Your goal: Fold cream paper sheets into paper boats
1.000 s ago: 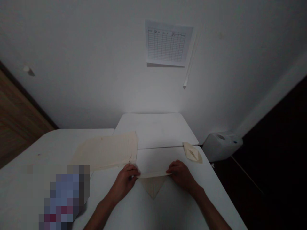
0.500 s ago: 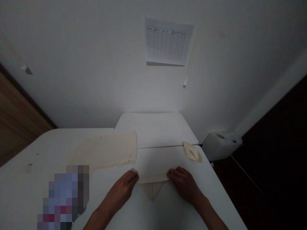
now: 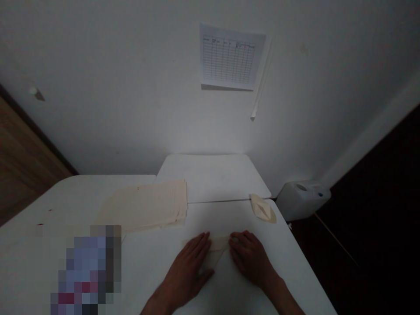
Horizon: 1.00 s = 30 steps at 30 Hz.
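Note:
A partly folded sheet of cream paper (image 3: 219, 244) lies on the white table in front of me, with a straight band along its far edge and a slanted edge below. My left hand (image 3: 193, 264) rests over its left part, fingers stretched out flat and thumb apart, hiding much of the sheet. At the right end of the band, my right hand (image 3: 249, 256) has its fingers bent and closed on the paper's edge. Farther right, a small folded paper piece (image 3: 263, 209) sits near the table's edge.
A stack of cream paper sheets (image 3: 151, 205) lies at the left. A blurred-out patch (image 3: 87, 267) covers the near left. Beyond the table's right edge stands a white plastic container (image 3: 302, 201). A printed sheet (image 3: 229, 57) hangs on the wall.
My left hand has let go of the band's left end and moved right, now flat on the paper and covering the triangular point. My right hand stays at the right end.

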### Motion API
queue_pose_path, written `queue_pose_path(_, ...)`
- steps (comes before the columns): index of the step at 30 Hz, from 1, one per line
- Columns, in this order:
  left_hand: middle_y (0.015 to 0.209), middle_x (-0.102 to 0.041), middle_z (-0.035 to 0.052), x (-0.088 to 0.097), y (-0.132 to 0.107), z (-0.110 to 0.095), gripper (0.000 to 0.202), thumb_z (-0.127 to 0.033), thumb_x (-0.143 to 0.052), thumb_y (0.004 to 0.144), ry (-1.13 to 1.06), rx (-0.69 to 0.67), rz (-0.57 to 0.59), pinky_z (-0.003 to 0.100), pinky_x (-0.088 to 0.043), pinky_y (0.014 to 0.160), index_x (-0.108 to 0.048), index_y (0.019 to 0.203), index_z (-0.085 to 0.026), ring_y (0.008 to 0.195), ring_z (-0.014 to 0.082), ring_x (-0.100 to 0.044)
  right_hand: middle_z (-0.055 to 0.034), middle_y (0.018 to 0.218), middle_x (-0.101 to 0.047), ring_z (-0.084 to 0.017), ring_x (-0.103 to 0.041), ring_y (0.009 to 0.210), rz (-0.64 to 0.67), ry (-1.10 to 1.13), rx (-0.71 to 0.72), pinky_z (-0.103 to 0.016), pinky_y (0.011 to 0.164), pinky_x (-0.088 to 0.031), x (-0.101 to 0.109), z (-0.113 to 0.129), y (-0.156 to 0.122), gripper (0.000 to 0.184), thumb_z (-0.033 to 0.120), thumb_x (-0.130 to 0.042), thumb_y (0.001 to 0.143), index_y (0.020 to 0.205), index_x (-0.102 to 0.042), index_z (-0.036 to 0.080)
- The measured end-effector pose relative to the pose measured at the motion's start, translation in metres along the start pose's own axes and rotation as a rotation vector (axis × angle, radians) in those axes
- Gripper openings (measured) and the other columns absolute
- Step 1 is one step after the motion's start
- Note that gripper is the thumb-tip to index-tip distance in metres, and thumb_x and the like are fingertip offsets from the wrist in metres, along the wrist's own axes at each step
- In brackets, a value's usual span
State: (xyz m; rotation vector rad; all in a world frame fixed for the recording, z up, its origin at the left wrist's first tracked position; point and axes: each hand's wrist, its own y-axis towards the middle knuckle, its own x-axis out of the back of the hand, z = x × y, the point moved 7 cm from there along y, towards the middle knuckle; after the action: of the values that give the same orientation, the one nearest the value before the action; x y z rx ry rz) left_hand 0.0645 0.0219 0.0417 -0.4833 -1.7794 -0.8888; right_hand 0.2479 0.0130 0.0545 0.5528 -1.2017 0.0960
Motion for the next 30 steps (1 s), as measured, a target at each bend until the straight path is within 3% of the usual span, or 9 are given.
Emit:
queue_pose_path(3, 0.149, -0.039, 0.008, -0.004, 0.001, -0.002, 0.06, -0.042, -0.055, 0.09, 0.0, 0.001, 0.042, 0.042, -0.043, 0.105, -0.037, 0.143, -0.021, 0.133, 0.026, -0.042, -0.0071, 0.115, -0.063, -0.024, -0.055, 0.103, -0.046, 0.014, 0.009, -0.041, 0.091, -0.046, -0.002, 0.0, -0.001, 0.021, 0.016, -0.053, 0.089, 0.106, -0.064, 0.021)
queue_pose_path(8, 0.148, -0.04, 0.0066, -0.003, -0.001, -0.002, 0.058, -0.043, -0.051, 0.093, 0.016, -0.015, 0.015, 0.042, -0.044, 0.105, -0.035, 0.144, -0.022, 0.133, 0.0252, -0.042, -0.0076, 0.115, -0.063, -0.025, -0.052, 0.11, -0.115, 0.066, 0.015, -0.043, 0.097, -0.045, -0.005, 0.006, 0.001, 0.017, 0.014, -0.052, 0.09, 0.098, -0.065, 0.019)
queue_pose_path(14, 0.147, -0.042, 0.0073, -0.006, 0.0, -0.007, 0.049, -0.04, -0.048, 0.095, 0.055, -0.056, 0.078, 0.045, -0.041, 0.106, -0.042, 0.14, -0.021, 0.133, 0.0257, -0.042, -0.0069, 0.118, -0.063, -0.022, -0.054, 0.109, -0.064, 0.174, 0.028, -0.038, 0.098, -0.046, -0.015, 0.022, 0.013, 0.026, 0.013, -0.05, 0.09, 0.113, -0.06, 0.019)
queue_pose_path(19, 0.15, -0.037, 0.0099, -0.004, 0.001, -0.006, 0.055, -0.038, -0.051, 0.093, 0.034, -0.008, 0.091, 0.046, -0.041, 0.106, -0.037, 0.143, -0.018, 0.134, 0.0274, -0.039, -0.0058, 0.121, -0.063, -0.022, -0.055, 0.11, -0.031, 0.157, 0.056, -0.039, 0.097, -0.045, -0.02, 0.033, 0.017, 0.027, 0.015, -0.05, 0.093, 0.117, -0.061, 0.022)
queue_pose_path(30, 0.145, -0.045, 0.0086, -0.008, 0.001, -0.006, 0.054, -0.041, -0.049, 0.094, 0.01, -0.014, 0.12, 0.047, -0.04, 0.107, -0.037, 0.142, -0.019, 0.132, 0.0264, -0.043, -0.0033, 0.132, -0.057, -0.022, -0.05, 0.117, 0.052, 0.128, 0.055, -0.039, 0.102, -0.039, -0.027, 0.037, 0.015, 0.041, 0.011, -0.05, 0.091, 0.129, -0.054, 0.025)
